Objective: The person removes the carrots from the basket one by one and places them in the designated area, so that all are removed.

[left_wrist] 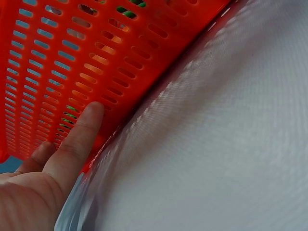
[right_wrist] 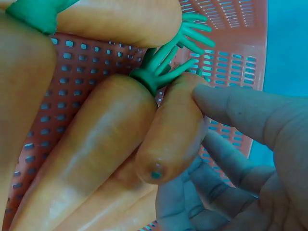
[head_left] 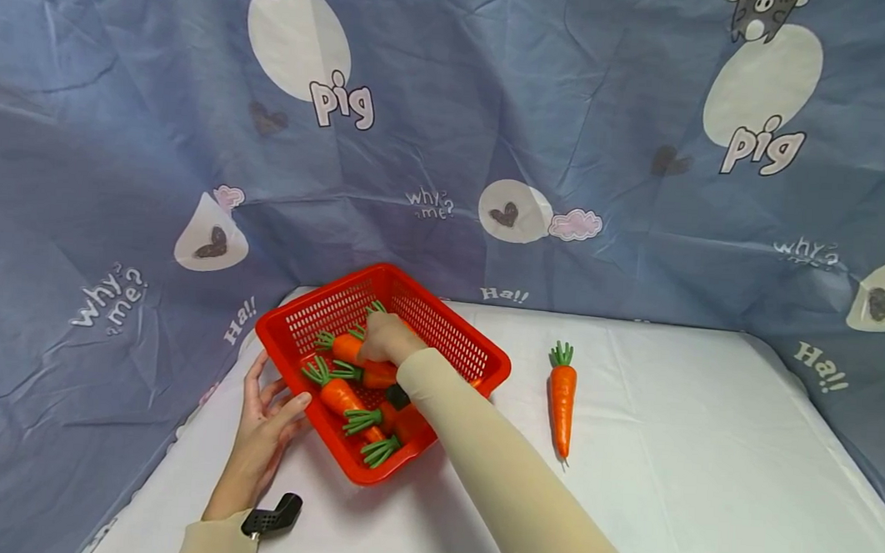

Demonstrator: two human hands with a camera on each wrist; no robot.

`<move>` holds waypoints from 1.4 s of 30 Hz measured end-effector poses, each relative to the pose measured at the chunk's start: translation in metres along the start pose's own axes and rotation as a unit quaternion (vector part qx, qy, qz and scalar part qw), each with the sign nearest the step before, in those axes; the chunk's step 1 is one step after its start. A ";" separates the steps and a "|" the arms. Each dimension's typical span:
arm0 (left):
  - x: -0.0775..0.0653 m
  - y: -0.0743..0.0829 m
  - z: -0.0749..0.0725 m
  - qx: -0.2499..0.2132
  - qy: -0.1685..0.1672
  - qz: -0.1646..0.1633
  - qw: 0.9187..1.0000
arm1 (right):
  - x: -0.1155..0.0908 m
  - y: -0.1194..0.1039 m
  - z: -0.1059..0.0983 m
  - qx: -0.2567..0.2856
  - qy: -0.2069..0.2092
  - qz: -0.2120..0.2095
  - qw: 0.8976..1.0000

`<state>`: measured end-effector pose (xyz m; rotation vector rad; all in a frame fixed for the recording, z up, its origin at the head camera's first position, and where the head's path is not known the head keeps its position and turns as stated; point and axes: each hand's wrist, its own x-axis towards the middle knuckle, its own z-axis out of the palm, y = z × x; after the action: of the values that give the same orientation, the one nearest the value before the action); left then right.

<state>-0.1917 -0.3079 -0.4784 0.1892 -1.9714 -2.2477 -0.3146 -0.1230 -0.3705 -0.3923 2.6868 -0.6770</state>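
A red perforated plastic basket (head_left: 436, 320) holds several orange carrots (head_left: 340, 398) with green stubby tops, lying in different directions. My left hand (head_left: 264, 426) touches the basket's left side from outside, thumb by the rim; in the left wrist view its fairly straight fingers (left_wrist: 91, 120) rest on the slotted wall. My right hand (head_left: 390, 339) reaches down into the basket. In the right wrist view it pinches a blunt-ended carrot (right_wrist: 175, 130) with a small green spot on its end, thumb above and fingers below. Other carrots (right_wrist: 96, 139) lie beside it.
One more carrot (head_left: 562, 400) lies on the white tabletop (head_left: 673, 456) right of the basket, green top pointing away. A blue printed cloth (head_left: 435, 126) hangs behind the table and along its sides. A black wrist device (head_left: 272, 516) sits on the left wrist.
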 end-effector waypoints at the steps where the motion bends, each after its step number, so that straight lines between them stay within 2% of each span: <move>1: 0.000 0.000 0.000 0.000 0.000 0.000 1.000 | 0.000 0.000 0.000 -0.001 -0.002 -0.002 1.000; 7: 0.000 0.001 0.001 -0.001 0.000 -0.001 1.000 | 0.003 0.000 -0.001 -0.014 -0.040 -0.020 0.999; 11: -0.001 0.001 0.000 -0.002 0.000 -0.003 1.000 | 0.007 0.001 0.000 -0.023 -0.067 -0.013 0.997; 17: -0.001 0.001 0.000 -0.002 0.000 -0.001 1.000 | 0.009 0.003 0.002 -0.037 -0.071 -0.006 0.997; 28: 0.000 0.002 0.000 -0.003 0.001 -0.012 1.000 | 0.003 0.013 -0.004 -0.004 -0.076 -0.039 0.996; 42: 0.000 0.001 0.000 -0.003 0.001 0.000 1.000 | -0.009 0.027 -0.013 0.026 -0.076 -0.035 0.996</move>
<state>-0.1912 -0.3080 -0.4778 0.1923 -1.9627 -2.2531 -0.3164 -0.0915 -0.3713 -0.5048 2.5175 -0.7050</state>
